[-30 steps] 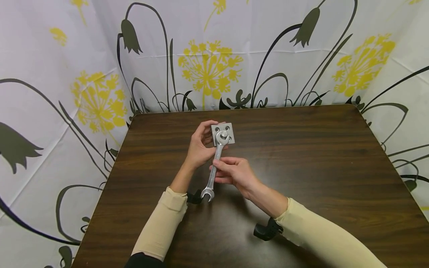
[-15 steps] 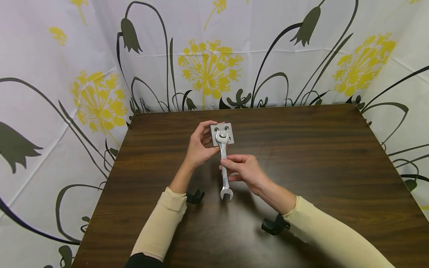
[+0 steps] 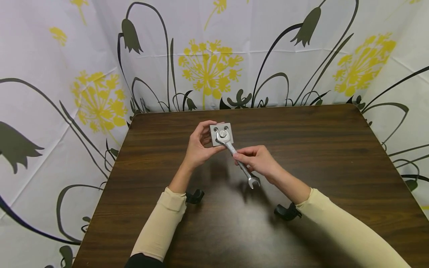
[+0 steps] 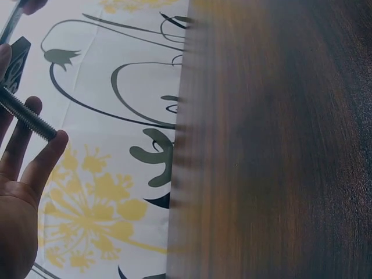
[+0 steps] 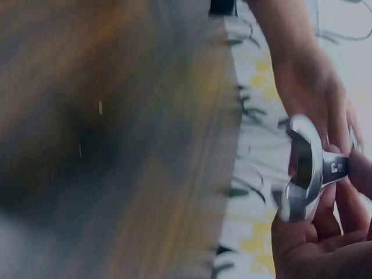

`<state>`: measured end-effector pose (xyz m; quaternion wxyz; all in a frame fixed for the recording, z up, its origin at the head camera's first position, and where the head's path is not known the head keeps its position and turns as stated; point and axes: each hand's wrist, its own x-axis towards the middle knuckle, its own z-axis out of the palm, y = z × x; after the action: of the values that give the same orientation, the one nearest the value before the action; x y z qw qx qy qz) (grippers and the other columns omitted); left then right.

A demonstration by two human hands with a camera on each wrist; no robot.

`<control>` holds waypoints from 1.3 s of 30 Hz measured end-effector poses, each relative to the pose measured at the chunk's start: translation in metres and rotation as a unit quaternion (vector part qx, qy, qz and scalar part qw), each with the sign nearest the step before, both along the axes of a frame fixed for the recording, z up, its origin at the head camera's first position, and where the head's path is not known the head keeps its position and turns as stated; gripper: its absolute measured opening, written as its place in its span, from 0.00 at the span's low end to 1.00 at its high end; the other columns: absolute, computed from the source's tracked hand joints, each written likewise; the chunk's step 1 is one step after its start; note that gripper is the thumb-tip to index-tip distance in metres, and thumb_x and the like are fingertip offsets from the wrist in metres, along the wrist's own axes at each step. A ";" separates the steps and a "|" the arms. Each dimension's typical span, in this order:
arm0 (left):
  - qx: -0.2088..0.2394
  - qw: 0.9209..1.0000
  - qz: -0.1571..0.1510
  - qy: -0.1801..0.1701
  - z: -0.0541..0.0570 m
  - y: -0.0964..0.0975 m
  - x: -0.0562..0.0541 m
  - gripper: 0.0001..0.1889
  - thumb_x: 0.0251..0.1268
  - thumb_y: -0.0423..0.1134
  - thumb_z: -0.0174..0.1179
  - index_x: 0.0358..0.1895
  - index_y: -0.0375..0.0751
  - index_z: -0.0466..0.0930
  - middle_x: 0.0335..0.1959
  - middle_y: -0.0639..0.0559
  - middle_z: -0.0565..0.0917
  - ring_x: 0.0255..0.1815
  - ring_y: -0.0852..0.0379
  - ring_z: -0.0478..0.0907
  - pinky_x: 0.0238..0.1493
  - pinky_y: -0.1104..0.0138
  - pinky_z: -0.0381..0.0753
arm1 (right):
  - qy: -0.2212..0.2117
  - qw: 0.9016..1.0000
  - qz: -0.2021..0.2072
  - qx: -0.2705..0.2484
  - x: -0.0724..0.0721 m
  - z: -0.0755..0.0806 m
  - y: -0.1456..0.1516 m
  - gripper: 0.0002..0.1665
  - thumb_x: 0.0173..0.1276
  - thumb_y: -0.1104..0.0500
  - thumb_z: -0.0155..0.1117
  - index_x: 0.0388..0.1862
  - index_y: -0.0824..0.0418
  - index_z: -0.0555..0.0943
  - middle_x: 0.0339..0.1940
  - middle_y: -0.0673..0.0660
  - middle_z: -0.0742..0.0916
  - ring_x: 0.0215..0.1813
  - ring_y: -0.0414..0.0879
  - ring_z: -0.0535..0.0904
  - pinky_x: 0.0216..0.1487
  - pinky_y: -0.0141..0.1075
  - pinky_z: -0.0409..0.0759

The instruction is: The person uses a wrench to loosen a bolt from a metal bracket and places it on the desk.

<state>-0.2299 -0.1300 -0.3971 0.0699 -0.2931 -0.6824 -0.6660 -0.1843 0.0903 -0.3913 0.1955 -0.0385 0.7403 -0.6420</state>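
My left hand [image 3: 197,149] grips a square metal plate [image 3: 213,138] by its edges, above the table. The plate has several holes, and a bolt head [image 3: 222,133] stands out from its face. Behind the plate, in the left wrist view, the bolt's long threaded shank [image 4: 29,116] shows, a fingertip right at its end. A double-ended wrench [image 3: 244,170] has one end around the bolt head. My right hand [image 3: 263,160] pinches its handle between thumb and fingers. The free open end [image 5: 311,168] of the wrench points toward the camera in the right wrist view.
A dark wood-grain table [image 3: 318,156] lies beneath both hands. Behind and beside it hangs a white curtain [image 3: 261,33] with yellow and grey flowers. Black wrist cameras [image 3: 287,212] stick out below the sleeves.
My right hand has swung the wrench's free end rightward and slightly up, from lower left to lower right of the plate. My left hand and the plate have barely moved.
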 end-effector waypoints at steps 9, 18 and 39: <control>0.010 1.000 -0.006 0.001 0.000 0.002 0.000 0.37 0.40 0.13 0.71 0.59 0.22 0.65 0.60 0.32 0.78 0.54 0.50 0.79 0.47 0.64 0.82 | 0.171 0.964 0.053 0.198 -0.022 0.018 0.030 0.20 0.51 0.68 0.77 0.46 0.62 0.87 0.31 0.54 0.86 0.34 0.46 0.80 0.34 0.37 0.77; 0.007 1.000 -0.019 -0.001 -0.001 0.006 0.000 0.37 0.40 0.13 0.71 0.59 0.24 0.66 0.59 0.32 0.78 0.52 0.50 0.80 0.45 0.63 0.82 | 0.325 0.881 0.030 0.342 -0.048 0.036 0.040 0.13 0.58 0.68 0.69 0.40 0.57 0.89 0.37 0.51 0.89 0.36 0.45 0.82 0.36 0.42 0.79; -0.019 0.999 -0.021 -0.019 0.001 0.012 0.002 0.38 0.39 0.15 0.73 0.59 0.27 0.68 0.53 0.34 0.81 0.46 0.52 0.80 0.45 0.50 0.82 | 0.662 0.621 0.136 0.398 -0.118 0.081 0.008 0.13 0.56 0.75 0.69 0.35 0.58 0.88 0.40 0.53 0.88 0.57 0.51 0.78 0.76 0.51 0.47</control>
<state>-0.2276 -0.1179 -0.3956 0.0377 -0.2960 -0.6899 -0.6595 -0.3026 0.0987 -0.3105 -0.2661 -0.4718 0.8390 -0.0520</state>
